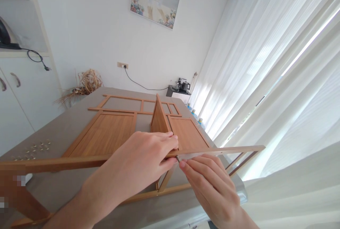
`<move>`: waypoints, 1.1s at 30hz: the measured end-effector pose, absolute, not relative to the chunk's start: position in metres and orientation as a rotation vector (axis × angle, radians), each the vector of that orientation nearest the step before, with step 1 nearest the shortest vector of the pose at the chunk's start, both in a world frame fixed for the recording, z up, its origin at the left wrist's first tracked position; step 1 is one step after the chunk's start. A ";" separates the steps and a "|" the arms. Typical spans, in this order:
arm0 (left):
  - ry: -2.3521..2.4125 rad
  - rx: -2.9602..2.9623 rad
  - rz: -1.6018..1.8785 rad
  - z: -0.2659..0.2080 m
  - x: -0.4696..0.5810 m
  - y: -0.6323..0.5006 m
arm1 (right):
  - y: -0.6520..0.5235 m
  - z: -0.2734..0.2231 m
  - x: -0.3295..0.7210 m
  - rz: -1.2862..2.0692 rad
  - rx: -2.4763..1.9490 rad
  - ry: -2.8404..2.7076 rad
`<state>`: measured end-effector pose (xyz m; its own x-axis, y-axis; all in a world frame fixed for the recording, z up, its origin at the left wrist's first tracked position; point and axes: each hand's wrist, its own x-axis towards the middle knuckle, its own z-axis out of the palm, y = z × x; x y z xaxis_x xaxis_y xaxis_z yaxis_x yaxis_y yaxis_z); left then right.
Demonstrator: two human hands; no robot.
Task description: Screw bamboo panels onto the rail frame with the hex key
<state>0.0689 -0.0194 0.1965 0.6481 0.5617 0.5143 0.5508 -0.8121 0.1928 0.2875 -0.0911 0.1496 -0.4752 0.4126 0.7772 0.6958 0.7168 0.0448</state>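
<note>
A light-brown wooden frame [236,149] stands on its edge across the near side of the table. My left hand [143,153] is closed around its top rail, where an upright wooden panel [159,118] meets it. Between the thumb and fingertips of my right hand [212,181] is a small metal screw [177,158], its far end at the near face of the rail beside my left thumb. How deep the screw sits cannot be seen. My left fingers hide part of the joint.
Two wooden panels [106,128] and another open frame [142,106] lie flat on the grey table [87,98]. Several small metal fittings [41,146] are scattered at the left. Beyond are dried stalks [89,82], a stand with a kettle [183,85] and white curtains [239,62] on the right.
</note>
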 end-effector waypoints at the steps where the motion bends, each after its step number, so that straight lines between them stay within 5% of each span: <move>1: 0.957 2.834 0.897 0.197 0.069 -0.019 | -0.092 0.149 0.288 -0.481 -0.835 -2.153; 22: 0.918 2.825 0.919 0.197 0.069 -0.020 | -0.095 0.175 0.283 -0.784 -0.816 -2.315; 33: 0.922 2.808 0.878 0.199 0.068 -0.021 | -0.092 0.153 0.265 -0.142 -1.050 -1.917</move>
